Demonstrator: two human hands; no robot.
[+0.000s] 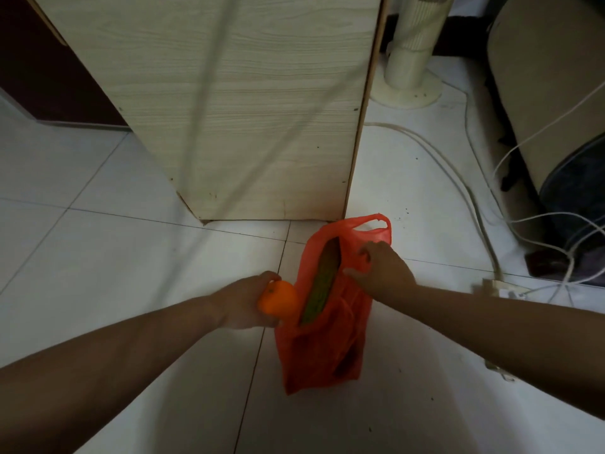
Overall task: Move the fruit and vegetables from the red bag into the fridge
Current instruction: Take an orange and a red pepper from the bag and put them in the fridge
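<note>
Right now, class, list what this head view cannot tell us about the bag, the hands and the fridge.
Head view only.
1. Red bag: plastic hides everything but the green vegetable.
2. Right hand: blur hides whether its fingertips pinch the bag.
3. Orange: its far side lies under the left hand.
4. Fridge: none recognisable inside the frame.

The bag [327, 355] is thin red plastic, crinkled and half see-through, with a faint sheen. The orange [278, 298] has a smooth, slightly glossy peel. The vegetable [319, 290] in the bag is green, ribbed lengthwise and matt. The floor [131, 257] is glossy white tile with thin dark joints. The cabinet [245, 109] has a pale, matt wood-grain face. The fan [415, 44] is cream ribbed plastic. The cables [458, 178] look smooth and white.
</note>
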